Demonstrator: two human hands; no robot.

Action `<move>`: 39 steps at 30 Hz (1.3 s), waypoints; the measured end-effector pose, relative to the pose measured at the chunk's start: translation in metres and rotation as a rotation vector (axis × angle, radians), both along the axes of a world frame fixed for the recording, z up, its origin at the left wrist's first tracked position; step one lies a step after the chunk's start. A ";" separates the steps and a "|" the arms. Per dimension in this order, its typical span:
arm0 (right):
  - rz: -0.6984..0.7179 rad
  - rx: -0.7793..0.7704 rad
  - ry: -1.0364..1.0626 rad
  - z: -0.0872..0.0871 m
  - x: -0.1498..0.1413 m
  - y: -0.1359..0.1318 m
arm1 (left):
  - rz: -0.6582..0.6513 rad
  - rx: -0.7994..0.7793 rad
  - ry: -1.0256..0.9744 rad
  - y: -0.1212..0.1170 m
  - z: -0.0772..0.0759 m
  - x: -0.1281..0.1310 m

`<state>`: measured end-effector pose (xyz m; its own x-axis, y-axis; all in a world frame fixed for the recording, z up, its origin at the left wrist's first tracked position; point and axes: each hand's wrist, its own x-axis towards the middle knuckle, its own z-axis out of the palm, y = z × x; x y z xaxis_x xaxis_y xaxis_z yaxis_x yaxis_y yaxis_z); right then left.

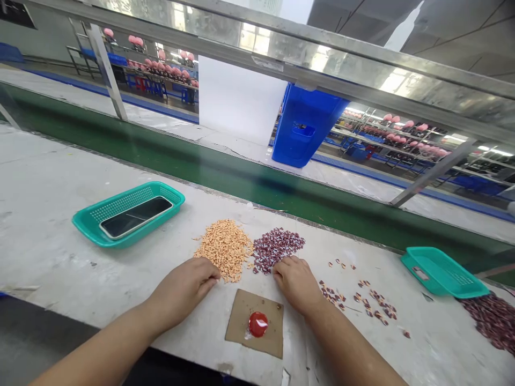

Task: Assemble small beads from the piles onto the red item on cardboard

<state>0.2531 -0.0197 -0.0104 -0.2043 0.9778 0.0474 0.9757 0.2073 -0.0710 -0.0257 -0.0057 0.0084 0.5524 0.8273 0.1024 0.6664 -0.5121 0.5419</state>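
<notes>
My left hand (pixel 195 281) rests at the near left edge of a pile of small light-orange pieces (pixel 223 244), fingers curled together; whatever they pinch is hidden. At the near edge of a pile of small dark purple pieces (pixel 276 244), my right hand (pixel 295 281) touches the heap with bent, closed fingertips, and their contents do not show. Between my forearms lies a square of brown cardboard (pixel 237 321) bearing a round, glossy red blob (pixel 258 324). Several small two-tone pieces in purple and orange (pixel 376 303) are scattered right of my right hand.
A green basket (pixel 90 238) holding a dark flat panel with a pale rim (pixel 137 217) stands at left. Another green basket (pixel 442 273) is at right, beside a heap of dark purple pieces (pixel 494 319). Behind run a green belt (pixel 193 166), a blue bin (pixel 301 126) and a metal frame.
</notes>
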 end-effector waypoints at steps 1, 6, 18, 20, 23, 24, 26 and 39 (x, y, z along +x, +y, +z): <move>-0.004 -0.009 0.003 0.000 0.001 -0.001 | -0.048 0.053 0.079 0.002 -0.001 0.005; -0.002 -0.051 0.045 0.001 0.004 -0.003 | -0.154 0.183 0.305 0.010 -0.006 0.027; -0.019 -0.124 0.484 0.014 0.002 -0.012 | -0.100 0.121 0.241 0.005 0.003 0.032; -0.025 -0.154 0.603 0.017 -0.005 -0.023 | -0.062 0.058 0.132 0.000 0.007 0.036; -0.064 -0.280 1.071 0.017 -0.022 -0.040 | 0.016 -0.163 -0.246 -0.010 0.009 0.050; -0.077 -0.342 1.283 0.016 -0.028 -0.045 | 0.033 -0.240 -0.374 -0.013 0.009 0.056; -0.098 -0.455 1.640 0.015 -0.040 -0.053 | 0.043 -0.335 -0.516 -0.020 0.008 0.066; -0.088 -0.519 1.867 0.008 -0.049 -0.069 | 0.041 -0.391 -0.458 -0.041 0.012 0.067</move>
